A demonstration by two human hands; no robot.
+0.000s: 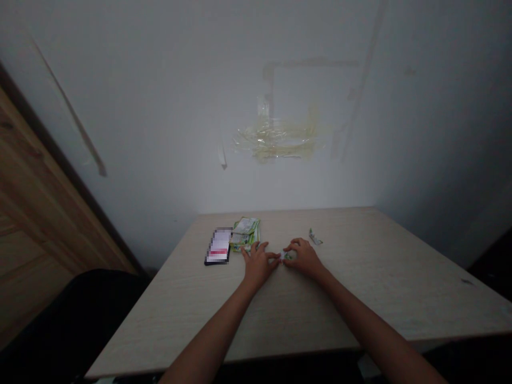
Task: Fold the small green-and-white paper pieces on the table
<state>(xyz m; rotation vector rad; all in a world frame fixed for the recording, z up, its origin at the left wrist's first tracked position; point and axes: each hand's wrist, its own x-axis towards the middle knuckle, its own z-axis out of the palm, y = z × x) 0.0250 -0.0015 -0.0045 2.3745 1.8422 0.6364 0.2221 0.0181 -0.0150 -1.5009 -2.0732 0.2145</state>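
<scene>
Between my two hands, close to the table top, is a small white and green folded wrapper (286,256). My left hand (259,263) pinches its left side with thumb and forefinger while the other fingers spread out. From the right, my right hand (305,258) has its thumb and fingers curled round the wrapper's other side. Just beyond my left fingers lies a loose pile of green and white packets (246,230). A small folded strip of similar wrapper (315,237) rests on the table past my right hand.
A phone (218,246) with a lit, blurred screen lies left of the packets. The pale wooden table (296,314) meets a wall (168,133) with old tape (280,141) on it. A dark mark (467,281) shows near the table's right edge. Wooden panelling (44,181) stands at left.
</scene>
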